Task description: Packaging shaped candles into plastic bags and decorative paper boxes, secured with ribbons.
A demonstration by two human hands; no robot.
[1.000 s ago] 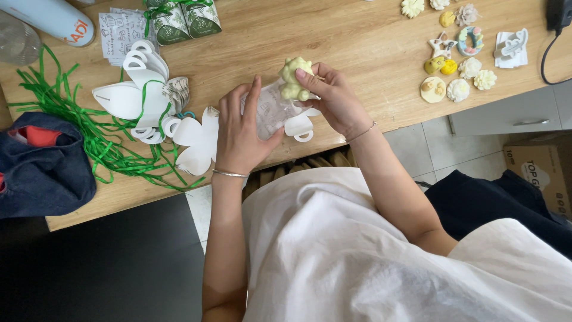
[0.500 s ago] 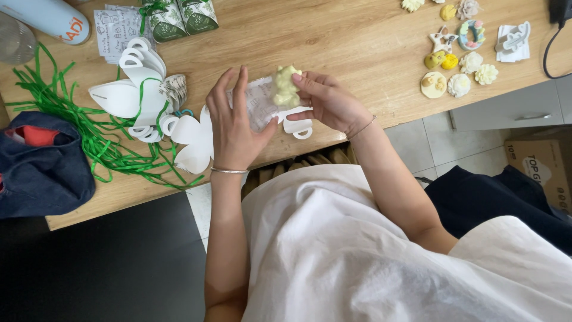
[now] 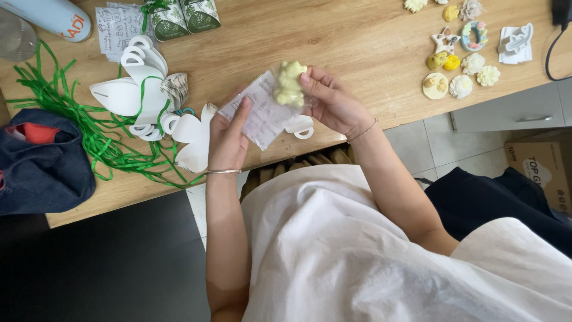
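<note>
- Left hand (image 3: 227, 138) raised over the edge of the light wooden tabletop (image 3: 357, 42), fingers closed on the lower end of a small clear plastic bag with a printed white card inside (image 3: 257, 116); print too small to make out.
- Right hand (image 3: 331, 101) closed at the bag's upper end, fingertips pinching a lumpy pale yellow-green moulded piece (image 3: 289, 82); unclear whether inside the bag's mouth or just above it.
- Thin silver bracelet (image 3: 223, 172) on the left wrist, fine chain (image 3: 363, 130) on the right.
- White flat die-cut paper shapes with looped handles (image 3: 143, 89) lying left of the hands, one partly hidden beneath the bag and right hand.
- Tangle of green ribbon strips (image 3: 89, 134) spread among and beside those shapes.
- Dark blue fabric bag (image 3: 42, 161) at the left, cut off by the frame edge.
- Two green patterned gift boxes (image 3: 182, 15) at the top edge, tops cut off.
- Cluster of small pastel moulded ornaments (image 3: 459, 65) at the upper right, well apart from the hands; details hard to tell.
- Brown cardboard box (image 3: 539, 173) on the floor, right, partly out of frame.
</note>
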